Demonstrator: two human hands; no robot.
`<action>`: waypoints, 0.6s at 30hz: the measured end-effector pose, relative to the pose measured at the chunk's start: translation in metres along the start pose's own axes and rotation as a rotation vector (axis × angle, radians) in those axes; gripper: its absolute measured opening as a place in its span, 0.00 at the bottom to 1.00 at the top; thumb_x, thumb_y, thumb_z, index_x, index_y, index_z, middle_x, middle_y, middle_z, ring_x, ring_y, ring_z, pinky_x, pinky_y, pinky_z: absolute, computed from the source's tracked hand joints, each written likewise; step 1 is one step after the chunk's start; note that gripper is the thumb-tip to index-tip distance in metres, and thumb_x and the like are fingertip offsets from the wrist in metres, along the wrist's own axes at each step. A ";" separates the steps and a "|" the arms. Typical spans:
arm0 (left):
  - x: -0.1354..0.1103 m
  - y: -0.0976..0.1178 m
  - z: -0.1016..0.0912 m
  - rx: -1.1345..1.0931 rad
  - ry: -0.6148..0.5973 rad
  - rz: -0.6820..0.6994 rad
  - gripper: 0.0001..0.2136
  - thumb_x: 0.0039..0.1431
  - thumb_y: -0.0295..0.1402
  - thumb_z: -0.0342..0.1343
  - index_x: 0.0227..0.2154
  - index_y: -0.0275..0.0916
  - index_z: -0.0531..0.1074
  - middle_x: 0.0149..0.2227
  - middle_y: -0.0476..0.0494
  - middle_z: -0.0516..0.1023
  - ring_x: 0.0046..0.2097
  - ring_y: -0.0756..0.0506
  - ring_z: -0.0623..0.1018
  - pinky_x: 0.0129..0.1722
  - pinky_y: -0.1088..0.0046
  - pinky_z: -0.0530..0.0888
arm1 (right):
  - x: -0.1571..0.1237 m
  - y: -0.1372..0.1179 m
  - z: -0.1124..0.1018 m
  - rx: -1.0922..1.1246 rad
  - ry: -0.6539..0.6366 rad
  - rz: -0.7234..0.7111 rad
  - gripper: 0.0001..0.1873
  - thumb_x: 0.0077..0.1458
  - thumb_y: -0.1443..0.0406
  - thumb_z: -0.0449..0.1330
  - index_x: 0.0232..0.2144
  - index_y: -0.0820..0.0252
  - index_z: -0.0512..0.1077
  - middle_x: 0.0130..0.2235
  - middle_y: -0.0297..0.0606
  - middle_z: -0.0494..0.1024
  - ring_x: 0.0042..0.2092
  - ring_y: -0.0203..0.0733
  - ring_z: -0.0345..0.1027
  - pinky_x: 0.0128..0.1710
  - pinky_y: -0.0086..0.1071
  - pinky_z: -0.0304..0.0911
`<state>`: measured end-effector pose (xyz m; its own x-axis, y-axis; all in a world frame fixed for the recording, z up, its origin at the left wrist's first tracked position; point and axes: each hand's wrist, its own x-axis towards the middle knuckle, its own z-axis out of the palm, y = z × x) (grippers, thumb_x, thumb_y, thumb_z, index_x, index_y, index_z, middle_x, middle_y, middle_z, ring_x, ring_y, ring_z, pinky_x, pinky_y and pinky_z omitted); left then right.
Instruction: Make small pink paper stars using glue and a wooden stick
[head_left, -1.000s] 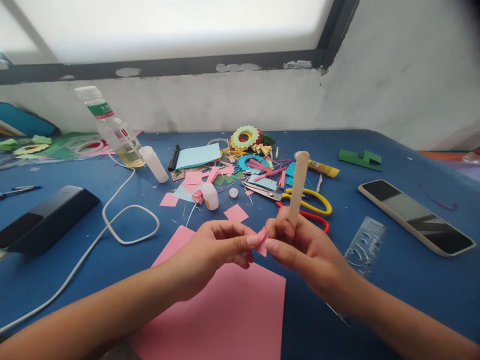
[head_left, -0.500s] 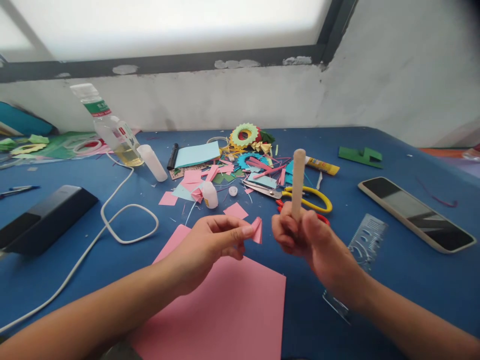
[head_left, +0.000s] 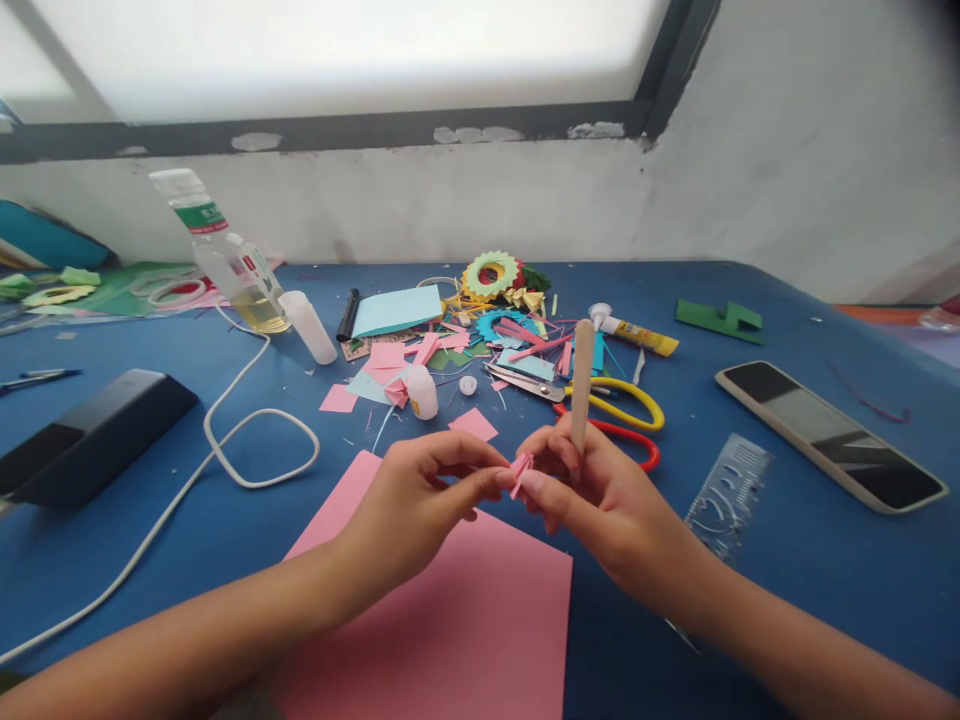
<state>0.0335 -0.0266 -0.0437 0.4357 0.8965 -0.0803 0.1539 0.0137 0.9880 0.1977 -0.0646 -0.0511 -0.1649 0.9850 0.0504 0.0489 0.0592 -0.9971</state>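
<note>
Pinching creased pink paper scrap (head_left: 520, 468) btwn hands (head_left: 416, 500) (head_left: 600, 495).

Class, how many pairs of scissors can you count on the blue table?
2. A yellow-handled pair lies beyond the right hand; a red-handled pair lies just nearer, partly hidden by that hand. More may hide under the paper scraps.
</note>
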 end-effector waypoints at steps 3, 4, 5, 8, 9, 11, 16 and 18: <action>-0.002 -0.002 -0.001 0.184 0.033 0.138 0.06 0.52 0.35 0.59 0.27 0.40 0.77 0.26 0.48 0.79 0.27 0.50 0.74 0.24 0.77 0.69 | 0.000 0.000 0.001 -0.020 0.005 -0.009 0.14 0.55 0.60 0.55 0.25 0.56 0.52 0.33 0.34 0.67 0.34 0.35 0.64 0.27 0.28 0.62; -0.002 -0.002 -0.002 0.214 0.029 0.166 0.06 0.52 0.36 0.59 0.28 0.40 0.78 0.27 0.48 0.80 0.27 0.49 0.75 0.24 0.77 0.69 | -0.001 0.000 0.001 -0.023 0.006 -0.013 0.14 0.55 0.60 0.55 0.26 0.56 0.53 0.34 0.34 0.67 0.34 0.35 0.64 0.28 0.28 0.62; -0.003 -0.002 -0.003 0.231 0.026 0.184 0.06 0.53 0.36 0.59 0.28 0.40 0.78 0.27 0.48 0.80 0.27 0.49 0.76 0.24 0.76 0.69 | -0.001 -0.001 0.001 -0.026 0.005 -0.015 0.13 0.55 0.60 0.55 0.26 0.56 0.53 0.34 0.34 0.67 0.35 0.35 0.64 0.28 0.28 0.62; -0.003 -0.002 -0.004 0.268 0.030 0.191 0.07 0.52 0.36 0.59 0.29 0.39 0.79 0.28 0.47 0.81 0.27 0.48 0.77 0.24 0.76 0.71 | -0.001 -0.001 0.001 -0.039 -0.005 -0.007 0.12 0.56 0.60 0.54 0.26 0.56 0.54 0.35 0.34 0.66 0.36 0.36 0.65 0.28 0.28 0.62; -0.003 -0.002 -0.004 0.287 0.036 0.192 0.07 0.52 0.36 0.59 0.29 0.39 0.79 0.27 0.46 0.81 0.27 0.48 0.77 0.24 0.76 0.72 | -0.001 -0.001 0.002 -0.047 -0.009 -0.003 0.12 0.56 0.61 0.54 0.26 0.56 0.54 0.35 0.34 0.66 0.36 0.36 0.65 0.28 0.28 0.62; -0.004 -0.002 -0.003 0.338 0.048 0.210 0.07 0.52 0.35 0.59 0.29 0.38 0.78 0.26 0.46 0.81 0.25 0.48 0.77 0.23 0.76 0.73 | -0.001 0.001 0.003 -0.060 -0.010 0.005 0.12 0.56 0.61 0.54 0.26 0.56 0.53 0.34 0.34 0.66 0.35 0.35 0.64 0.29 0.28 0.62; -0.006 -0.004 -0.004 0.533 0.031 0.351 0.07 0.54 0.33 0.56 0.30 0.36 0.76 0.24 0.47 0.79 0.24 0.51 0.76 0.23 0.81 0.74 | 0.001 0.007 0.005 -0.092 -0.022 0.043 0.12 0.56 0.57 0.54 0.29 0.56 0.57 0.33 0.33 0.63 0.32 0.34 0.59 0.29 0.28 0.61; -0.004 -0.007 -0.006 0.606 0.036 0.413 0.06 0.55 0.32 0.55 0.30 0.36 0.76 0.25 0.47 0.79 0.24 0.52 0.76 0.24 0.81 0.74 | 0.004 0.008 0.002 -0.124 -0.017 0.054 0.15 0.58 0.52 0.50 0.28 0.57 0.56 0.29 0.31 0.62 0.29 0.33 0.57 0.27 0.28 0.59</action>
<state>0.0253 -0.0273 -0.0492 0.5369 0.7894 0.2977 0.4510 -0.5668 0.6894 0.1958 -0.0608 -0.0591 -0.1749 0.9846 -0.0057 0.1792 0.0262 -0.9835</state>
